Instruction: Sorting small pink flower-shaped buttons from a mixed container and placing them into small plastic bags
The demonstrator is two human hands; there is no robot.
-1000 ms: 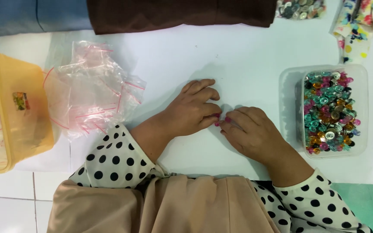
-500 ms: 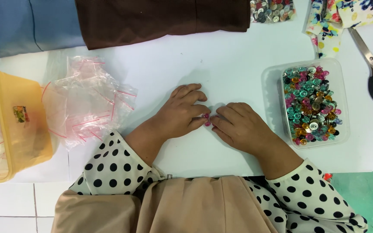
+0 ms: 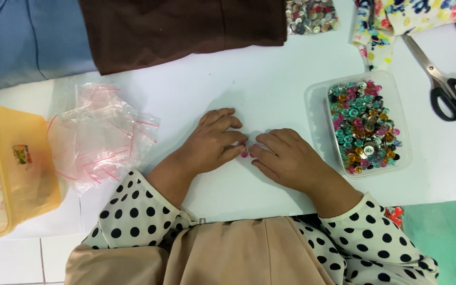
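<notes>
— Where are the hands right now?

— Both lie palm-down on the white desk, near the middle of its near edge. The left hand and the right hand meet fingertip to fingertip, and a small pink button sits pinched between them. The fingers are curled in close around it — a narrow grip, the rest of each hand flat on the surface.

— And what's around them?

— Toward the right edge, just beside the right hand, stands a clear plastic tray filled with coloured buttons: teal, pink, amber, some silver. Beyond it, at the far right corner, black-handled scissors lie closed, next to a floral cloth.

— The other side?

— A heap of small clear zip bags with red seal lines lies left of the left hand, apart from it. At the left edge sits a yellow translucent box. Along the far edge a brown cloth lies folded, a blue cloth at the far left corner, and a bag of pale buttons between the brown cloth and the floral one.

— Sleeves?

— White with black dots, over a beige garment.
</notes>
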